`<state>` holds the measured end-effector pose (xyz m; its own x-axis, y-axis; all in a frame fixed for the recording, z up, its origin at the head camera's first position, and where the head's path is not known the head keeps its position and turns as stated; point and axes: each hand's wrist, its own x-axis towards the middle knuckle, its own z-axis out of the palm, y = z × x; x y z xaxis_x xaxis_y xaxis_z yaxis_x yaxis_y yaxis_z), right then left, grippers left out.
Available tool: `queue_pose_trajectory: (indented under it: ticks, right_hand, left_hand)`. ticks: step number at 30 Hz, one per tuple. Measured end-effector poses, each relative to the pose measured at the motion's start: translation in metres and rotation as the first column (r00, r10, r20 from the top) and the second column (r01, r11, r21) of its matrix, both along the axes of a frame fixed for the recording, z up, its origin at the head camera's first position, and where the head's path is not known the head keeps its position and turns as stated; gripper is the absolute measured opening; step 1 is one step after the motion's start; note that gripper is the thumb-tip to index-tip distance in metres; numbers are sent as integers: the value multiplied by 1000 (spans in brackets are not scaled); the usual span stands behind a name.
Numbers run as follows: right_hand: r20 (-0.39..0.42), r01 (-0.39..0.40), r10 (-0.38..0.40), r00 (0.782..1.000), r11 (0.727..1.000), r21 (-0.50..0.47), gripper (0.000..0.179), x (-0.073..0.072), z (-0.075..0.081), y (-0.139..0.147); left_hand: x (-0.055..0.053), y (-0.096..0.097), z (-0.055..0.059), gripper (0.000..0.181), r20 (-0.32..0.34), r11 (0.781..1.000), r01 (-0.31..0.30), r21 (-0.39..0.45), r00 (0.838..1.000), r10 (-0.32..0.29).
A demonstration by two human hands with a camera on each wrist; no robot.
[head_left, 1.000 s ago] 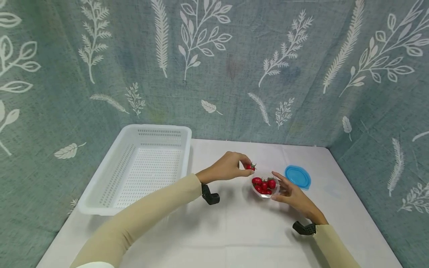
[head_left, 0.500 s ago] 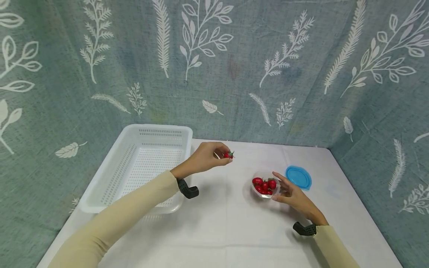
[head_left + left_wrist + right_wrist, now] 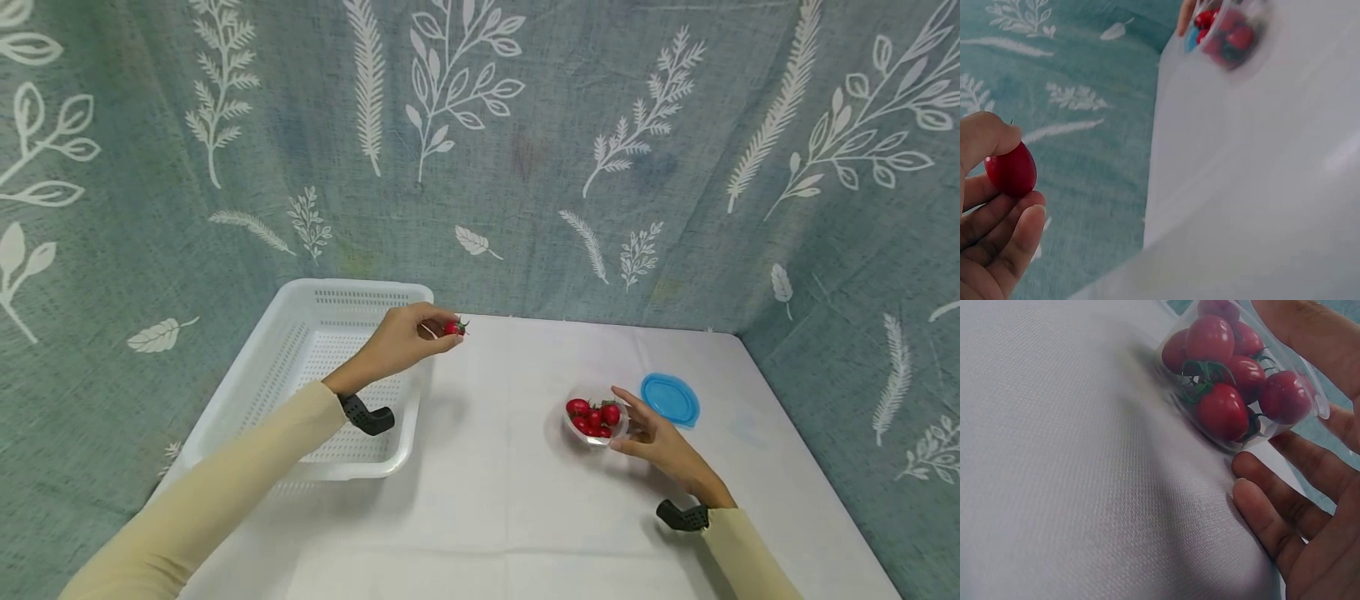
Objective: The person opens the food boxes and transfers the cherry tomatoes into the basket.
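Observation:
My left hand pinches a cherry tomato with a green stem end, above the right rim of the white perforated basket. In the left wrist view the red tomato sits between thumb and fingertips. My right hand holds the right side of a small clear plastic container standing on the table. Several cherry tomatoes lie inside it, some with green stems. The right wrist view shows thumb and fingers about the wall of this container.
A blue lid lies on the white tablecloth behind and right of the container. Teal fabric with white leaf prints rises behind the table and at both sides. The large basket fills the table's left part.
My left hand has carried the cherry tomato leftward, away from the clear container and to the basket's right rim. My right hand stays at the container.

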<state>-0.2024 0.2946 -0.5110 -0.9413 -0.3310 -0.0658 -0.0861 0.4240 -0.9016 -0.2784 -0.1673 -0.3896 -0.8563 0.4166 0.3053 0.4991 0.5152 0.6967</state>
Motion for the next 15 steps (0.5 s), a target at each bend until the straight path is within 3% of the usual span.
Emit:
queue_pose_trajectory:
  ticks: [7, 15]
  right_hand:
    - [-1, -1, 1, 1000, 1000, -17, 87, 0, 0, -1]
    - [-3, 2, -2, 1000, 1000, 10, 87, -1, -2, -1]
  left_hand:
    - [-4, -37, -3, 36, 6, 997, -76, -8, 997, 76]
    - [-11, -75, -13, 41, 17, 984, -174, -46, 984, 175]
